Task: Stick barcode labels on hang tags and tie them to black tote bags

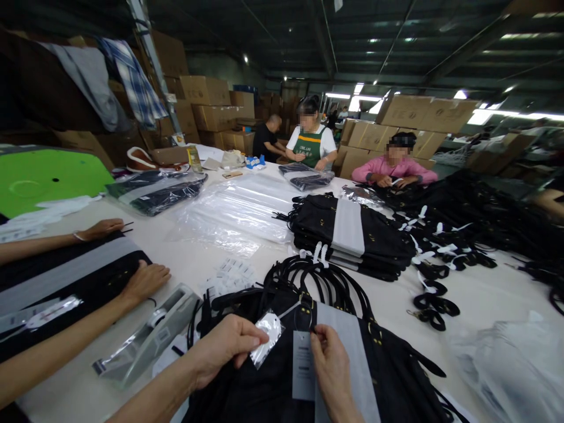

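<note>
In the head view my left hand (240, 342) pinches a shiny plastic-sleeved white tag (267, 338) between thumb and fingers. A pale strap runs from this tag to the gold hardware of a black handbag (247, 382). My right hand (332, 367) is closed at the upper right edge of a grey hang tag (304, 364), by its thin dark cord loop. The hang tag lies against the bag front, beside a light grey wrapping band (348, 352). Black handles (335, 282) arch up behind both hands.
A tape dispenser (147, 338) stands left, near a co-worker's hands (145, 282) on another black bag. Ahead lie clear plastic bags (238, 205), small white labels (229, 276) and stacked black bags (352, 229). Black straps (434, 299) and crumpled plastic (506, 358) are at right. Several people work beyond.
</note>
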Available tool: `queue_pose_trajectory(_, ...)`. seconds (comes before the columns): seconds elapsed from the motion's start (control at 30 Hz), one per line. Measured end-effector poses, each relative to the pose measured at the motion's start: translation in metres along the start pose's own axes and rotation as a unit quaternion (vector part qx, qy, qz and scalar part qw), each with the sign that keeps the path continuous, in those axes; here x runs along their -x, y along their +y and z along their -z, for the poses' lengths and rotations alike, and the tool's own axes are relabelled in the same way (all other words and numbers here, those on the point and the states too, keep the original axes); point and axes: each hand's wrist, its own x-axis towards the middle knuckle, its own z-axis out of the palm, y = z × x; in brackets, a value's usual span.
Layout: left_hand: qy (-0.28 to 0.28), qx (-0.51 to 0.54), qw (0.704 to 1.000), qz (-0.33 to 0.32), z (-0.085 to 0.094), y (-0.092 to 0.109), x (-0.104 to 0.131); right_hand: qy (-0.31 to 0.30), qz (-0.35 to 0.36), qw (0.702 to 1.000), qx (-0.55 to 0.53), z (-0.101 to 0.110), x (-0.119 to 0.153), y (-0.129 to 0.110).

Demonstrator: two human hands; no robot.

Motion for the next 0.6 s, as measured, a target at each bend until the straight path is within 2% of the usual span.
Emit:
queue_pose_trajectory(0.1, 0.008, 0.033, 0.999, 0.02, -0.002, -0.008, 0.012, -0.011, 0.01, 0.998, 0.058, 0.003, 0.008, -0.002)
queue_pose_trajectory(0.23, 0.031, 0.055, 0.998, 0.025, -0.017, -0.023, 0.016, -0.046, -0.01, 0.992, 0.121, 0.007, 0.012, -0.011)
queue_pose_trajectory(0.33, 0.03, 0.052, 0.998, 0.026, -0.033, -0.038, 0.013, -0.075, -0.05, 0.992, 0.083, 0.007, 0.009, -0.013)
queue_pose_trajectory(0.43, 0.024, 0.047, 0.999, 0.015, -0.046, -0.051, 0.007, -0.131, -0.075, 0.988, 0.023, -0.001, 0.005, -0.01)
queue_pose_trajectory(0.5, 0.027, 0.024, 0.999, 0.014, -0.052, -0.054, 0.003, -0.159, -0.083, 0.984, 0.007, -0.009, 0.006, -0.01)
queue_pose_trajectory(0.6, 0.036, -0.069, 0.996, 0.052, -0.058, -0.049, 0.004, -0.171, -0.073, 0.983, 0.009, -0.015, 0.011, -0.014)
